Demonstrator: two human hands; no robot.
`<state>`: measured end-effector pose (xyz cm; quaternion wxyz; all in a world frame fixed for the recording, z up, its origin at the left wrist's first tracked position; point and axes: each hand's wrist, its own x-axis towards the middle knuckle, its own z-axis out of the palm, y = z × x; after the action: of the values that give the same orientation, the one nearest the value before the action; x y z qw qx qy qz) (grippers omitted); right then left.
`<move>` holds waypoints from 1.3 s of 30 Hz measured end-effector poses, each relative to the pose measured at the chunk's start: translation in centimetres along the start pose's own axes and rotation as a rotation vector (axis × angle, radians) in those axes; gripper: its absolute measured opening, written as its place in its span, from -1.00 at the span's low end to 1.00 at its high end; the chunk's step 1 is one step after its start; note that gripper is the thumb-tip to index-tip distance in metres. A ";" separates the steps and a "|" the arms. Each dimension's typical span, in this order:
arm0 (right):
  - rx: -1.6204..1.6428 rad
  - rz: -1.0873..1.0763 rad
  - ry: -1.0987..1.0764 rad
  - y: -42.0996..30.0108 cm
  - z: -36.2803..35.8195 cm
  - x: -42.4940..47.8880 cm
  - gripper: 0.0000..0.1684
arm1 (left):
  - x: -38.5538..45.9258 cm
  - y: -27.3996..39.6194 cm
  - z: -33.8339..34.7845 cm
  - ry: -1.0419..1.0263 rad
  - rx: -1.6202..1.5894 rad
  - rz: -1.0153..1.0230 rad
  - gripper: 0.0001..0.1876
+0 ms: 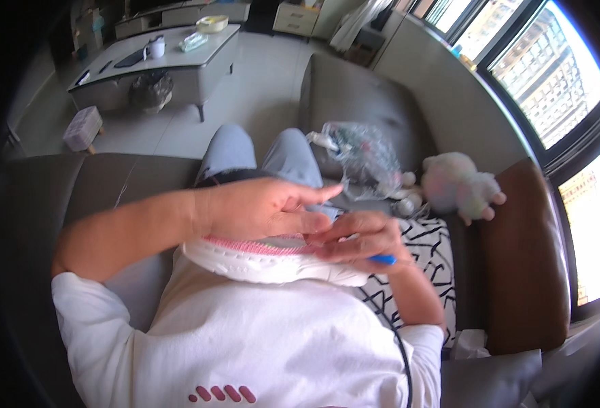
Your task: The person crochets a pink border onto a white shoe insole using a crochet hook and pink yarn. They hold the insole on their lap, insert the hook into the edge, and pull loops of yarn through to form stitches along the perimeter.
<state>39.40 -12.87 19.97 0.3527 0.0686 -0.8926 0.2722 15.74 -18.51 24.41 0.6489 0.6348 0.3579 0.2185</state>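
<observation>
A white shoe sole (274, 269) with pink crocheted or knitted stitching (259, 247) along its edge lies sideways against the belly, over the lap. My left hand (264, 206) is above the stitching, index finger stretched out and thumb tip close to the right fingers; whether it holds yarn cannot be told. My right hand (363, 237) is at the sole's right end, fingers bent around a thin tool whose blue handle (383, 259) sticks out below the palm. The tool's tip is hidden by the fingers.
On the grey sofa (358, 86) are a clear plastic bag (363, 158), a pale plush toy (458, 183) and a black-and-white patterned cushion (435, 255). A low table (188, 58) bearing a mug (156, 47) stands beyond the knees. A black cable (404, 352) runs down the shirt.
</observation>
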 end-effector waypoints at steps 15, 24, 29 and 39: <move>0.213 0.186 0.391 1.3 1.7 0.2 -0.83 | 1.5 0.0 -2.4 -0.036 -0.018 0.239 0.05; 0.224 0.062 0.588 2.9 3.8 -1.8 -0.94 | 2.2 -1.4 -2.2 -0.001 -0.002 0.337 0.03; 0.238 0.035 0.687 2.8 4.5 -3.0 -0.98 | 2.1 -1.2 -2.0 -0.007 0.004 0.317 0.02; 0.647 0.174 0.895 1.2 5.8 -3.0 -0.90 | 2.4 -1.0 -2.1 -0.062 0.019 0.272 -0.01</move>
<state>37.75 -15.14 13.94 0.6345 -0.0227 -0.5292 0.5629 15.56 -15.46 23.09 0.6181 0.6899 0.2506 0.2813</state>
